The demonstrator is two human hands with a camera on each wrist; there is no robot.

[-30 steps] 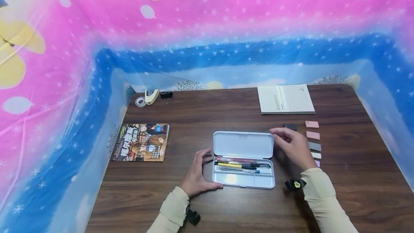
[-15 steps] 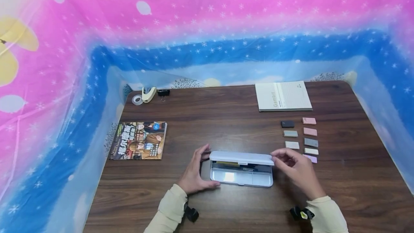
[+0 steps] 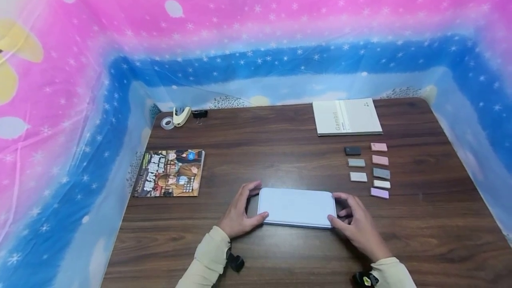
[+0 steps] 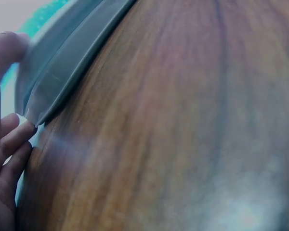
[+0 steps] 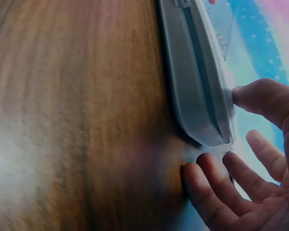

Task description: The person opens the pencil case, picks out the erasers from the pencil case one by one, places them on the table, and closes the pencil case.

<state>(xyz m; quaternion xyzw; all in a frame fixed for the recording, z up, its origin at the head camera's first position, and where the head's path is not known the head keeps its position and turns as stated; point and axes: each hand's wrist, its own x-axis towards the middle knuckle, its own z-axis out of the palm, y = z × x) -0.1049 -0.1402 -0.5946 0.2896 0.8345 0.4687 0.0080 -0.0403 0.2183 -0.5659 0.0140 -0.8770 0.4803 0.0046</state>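
From the head view, the pencil case (image 3: 296,207) now lies flat and closed on the table (image 3: 280,154) near its front edge, where a second ago its lid stood open over pens; the closing looks done, by my reading; the left hand (image 3: 239,211) braces its left end with thumb and fingers lightly curled round it, and the right hand (image 3: 354,222) pinches the right front corner; the erasers (image 3: 368,170) lie apart to the right; at the left wrist, fingertips (image 4: 20,132) touch the case's (image 4: 62,62) corner; at the right wrist, a thumb (image 5: 260,98) presses on the lid (image 5: 197,82), fingers (image 5: 216,192) relaxed below
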